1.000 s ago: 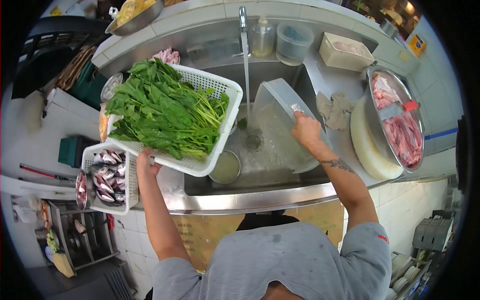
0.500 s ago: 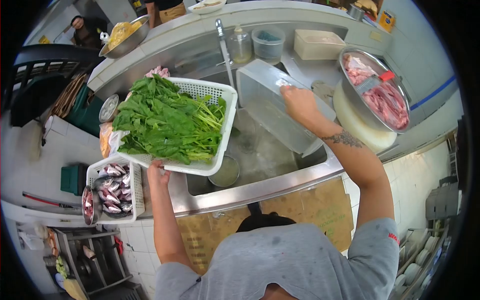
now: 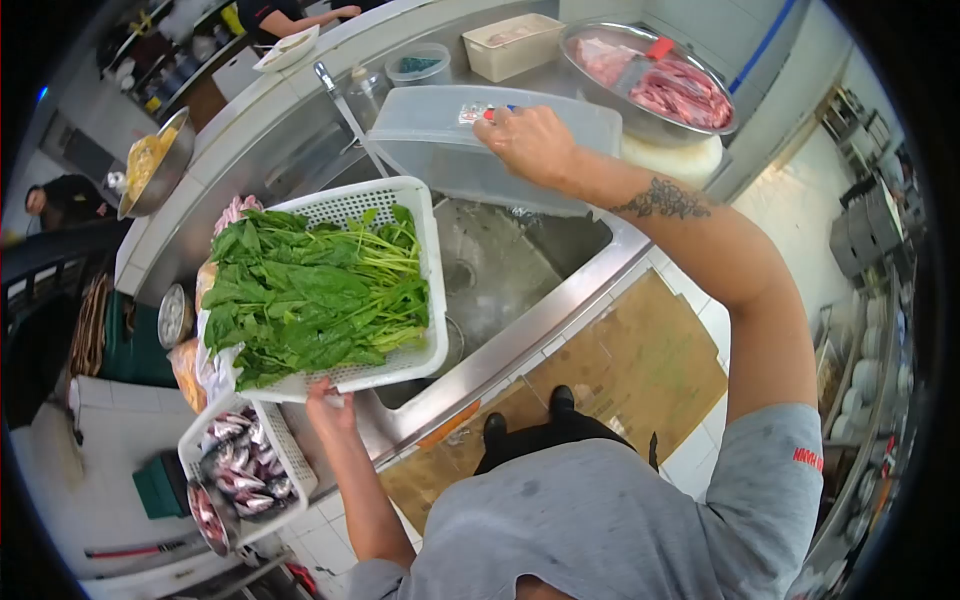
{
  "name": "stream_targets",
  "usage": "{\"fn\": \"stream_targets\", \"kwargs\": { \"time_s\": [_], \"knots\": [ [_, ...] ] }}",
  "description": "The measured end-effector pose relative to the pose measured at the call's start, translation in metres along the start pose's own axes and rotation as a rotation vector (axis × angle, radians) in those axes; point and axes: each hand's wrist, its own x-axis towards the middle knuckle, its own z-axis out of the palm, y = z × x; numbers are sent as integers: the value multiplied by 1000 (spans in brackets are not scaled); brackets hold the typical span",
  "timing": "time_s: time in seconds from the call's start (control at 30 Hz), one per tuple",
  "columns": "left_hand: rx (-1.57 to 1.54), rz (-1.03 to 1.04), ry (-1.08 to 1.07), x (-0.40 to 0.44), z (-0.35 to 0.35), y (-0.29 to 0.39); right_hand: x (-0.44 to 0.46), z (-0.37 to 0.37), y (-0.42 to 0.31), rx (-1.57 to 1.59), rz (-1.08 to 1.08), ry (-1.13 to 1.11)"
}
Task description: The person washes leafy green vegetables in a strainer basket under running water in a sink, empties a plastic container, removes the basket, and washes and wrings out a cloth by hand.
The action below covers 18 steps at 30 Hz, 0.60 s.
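Observation:
My left hand grips the near rim of a white perforated basket heaped with leafy greens, at the sink's left side. My right hand is closed on the rim of a clear plastic tub, tipped on its side over the back of the steel sink. The tap stands behind, its stream partly hidden by the tub. A round bowl in the sink is mostly hidden by the basket.
A basket of fish stands at the left. Behind the sink are a soap bottle, a round tub and a cream box. A bowl of meat is at the right. Two other people are beyond the counter.
The view has turned. My right hand has lifted and tipped the clear tub up and away from the sink's bottom. My left hand still holds the greens basket.

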Motion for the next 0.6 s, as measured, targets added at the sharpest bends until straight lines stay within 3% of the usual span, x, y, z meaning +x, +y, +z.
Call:
{"fn": "stream_targets", "kwargs": {
  "time_s": [0.17, 0.4, 0.6],
  "knots": [
    [-56, -72, -151, 12, -17, 14, 25, -4, -17, -147, -4, -17],
    [12, -110, -157, 11, -24, 29, 22, -23, -23, -148, 101, -124],
    [24, -99, -367, 14, -38, 32, 15, -34, -29, -187, 150, -127]
  ]
}}
